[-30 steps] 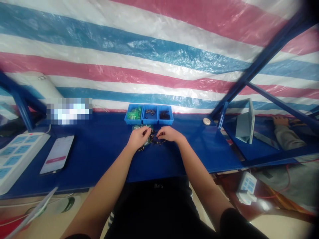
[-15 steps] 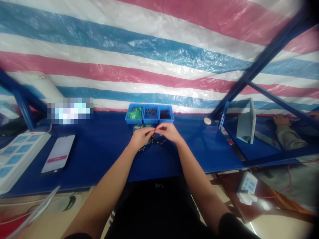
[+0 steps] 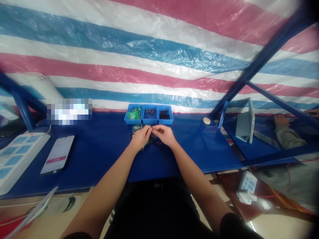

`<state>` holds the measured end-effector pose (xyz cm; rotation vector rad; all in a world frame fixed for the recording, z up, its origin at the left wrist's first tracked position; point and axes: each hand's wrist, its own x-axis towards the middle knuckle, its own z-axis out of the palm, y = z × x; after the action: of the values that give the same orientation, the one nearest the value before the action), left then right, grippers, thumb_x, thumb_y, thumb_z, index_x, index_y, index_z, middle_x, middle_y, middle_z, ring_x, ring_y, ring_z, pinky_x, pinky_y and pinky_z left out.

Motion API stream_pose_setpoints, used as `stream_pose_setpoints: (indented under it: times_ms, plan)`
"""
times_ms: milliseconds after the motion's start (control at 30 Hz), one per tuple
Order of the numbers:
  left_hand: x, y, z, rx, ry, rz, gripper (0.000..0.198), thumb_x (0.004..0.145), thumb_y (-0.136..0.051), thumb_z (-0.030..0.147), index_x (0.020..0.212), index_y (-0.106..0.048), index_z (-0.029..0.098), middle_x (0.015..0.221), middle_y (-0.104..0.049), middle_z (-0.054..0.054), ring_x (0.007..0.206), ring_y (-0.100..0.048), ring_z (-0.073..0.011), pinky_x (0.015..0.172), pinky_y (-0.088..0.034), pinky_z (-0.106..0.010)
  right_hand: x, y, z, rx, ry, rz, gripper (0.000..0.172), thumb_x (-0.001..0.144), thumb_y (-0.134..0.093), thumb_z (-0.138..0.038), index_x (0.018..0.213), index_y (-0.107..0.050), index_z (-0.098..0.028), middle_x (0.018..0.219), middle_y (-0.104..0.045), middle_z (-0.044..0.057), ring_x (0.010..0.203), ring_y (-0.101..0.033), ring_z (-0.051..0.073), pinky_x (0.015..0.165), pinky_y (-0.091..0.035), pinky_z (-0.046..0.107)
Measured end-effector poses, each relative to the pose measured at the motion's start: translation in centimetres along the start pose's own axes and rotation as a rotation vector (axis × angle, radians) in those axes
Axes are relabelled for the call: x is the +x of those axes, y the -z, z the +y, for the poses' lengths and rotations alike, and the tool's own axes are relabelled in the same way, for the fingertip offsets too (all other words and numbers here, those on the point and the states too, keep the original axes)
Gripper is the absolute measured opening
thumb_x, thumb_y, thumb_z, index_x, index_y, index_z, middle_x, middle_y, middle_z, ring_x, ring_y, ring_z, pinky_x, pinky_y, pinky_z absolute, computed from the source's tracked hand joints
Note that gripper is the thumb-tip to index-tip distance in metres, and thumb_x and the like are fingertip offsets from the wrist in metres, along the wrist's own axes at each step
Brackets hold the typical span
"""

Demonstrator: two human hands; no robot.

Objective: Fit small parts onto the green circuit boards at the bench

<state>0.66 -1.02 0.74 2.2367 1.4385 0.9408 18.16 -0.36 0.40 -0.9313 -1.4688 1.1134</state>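
Observation:
My left hand (image 3: 141,138) and my right hand (image 3: 164,134) meet fingertip to fingertip above the blue table. Both are pinched closed on something small and dark that I cannot make out. Beneath my left hand lies a dark green printed piece (image 3: 137,127), mostly covered by the fingers. Small brass-coloured parts (image 3: 159,143) lie on the table under my right hand. Just beyond the hands stand three joined blue bins: one with green packets (image 3: 134,114), one with small metal parts (image 3: 150,111), one with black parts (image 3: 164,115).
A phone (image 3: 57,154) and a white power strip (image 3: 18,156) lie on the left. Farther right are a round cream object (image 3: 206,120), a blue frame post (image 3: 223,115) and a tablet in a stand (image 3: 245,122). Another person's hand (image 3: 282,120) rests beyond the frame.
My right hand has shifted slightly left and down, and my fingertips have drawn a little toward the left. Both hands stay pinched together; the view has moved a touch.

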Motion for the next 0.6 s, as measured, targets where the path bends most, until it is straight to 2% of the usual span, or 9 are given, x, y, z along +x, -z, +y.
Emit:
stream_pose_setpoints:
  times_ms: [133,233,367,600]
  plan:
    - [-0.09,0.20,0.21,-0.036,0.015,0.011,0.029,0.100,-0.039,0.043,0.105,-0.060,0.024,0.085,-0.070,-0.002,0.073,-0.065,-0.0190,0.067,-0.046,-0.028,0.03,-0.03,0.20,0.003,0.003,0.066,0.033,0.072,-0.076,-0.042,0.095,-0.074,-0.019,0.090,-0.075,0.006,0.078,-0.069,0.018,0.076,-0.058,0.033]
    - [-0.17,0.28,0.26,-0.105,0.007,0.032,0.029,0.098,-0.045,0.043,0.113,-0.060,0.024,0.092,-0.071,-0.002,0.074,-0.066,-0.0174,0.070,-0.048,-0.028,0.07,0.03,-0.02,0.034,-0.020,0.096,0.034,0.071,-0.078,-0.043,0.094,-0.074,-0.018,0.083,-0.074,0.005,0.072,-0.068,0.017,0.071,-0.058,0.032]
    - [-0.17,0.19,0.16,-0.168,-0.029,0.062,0.028,0.097,-0.047,0.042,0.110,-0.063,0.023,0.096,-0.071,-0.003,0.076,-0.066,-0.0164,0.071,-0.049,-0.027,0.10,0.10,-0.34,0.102,-0.062,0.078,0.036,0.067,-0.080,-0.044,0.090,-0.074,-0.018,0.074,-0.072,0.003,0.062,-0.065,0.015,0.062,-0.055,0.030]
    - [0.00,0.02,-0.07,-0.135,-0.046,0.084,0.025,0.097,-0.045,0.039,0.103,-0.063,0.022,0.096,-0.071,-0.003,0.079,-0.066,-0.0171,0.073,-0.049,-0.028,0.07,-0.14,-0.21,0.154,-0.067,0.041,0.033,0.068,-0.080,-0.042,0.088,-0.072,-0.017,0.073,-0.071,0.002,0.060,-0.064,0.014,0.060,-0.055,0.028]
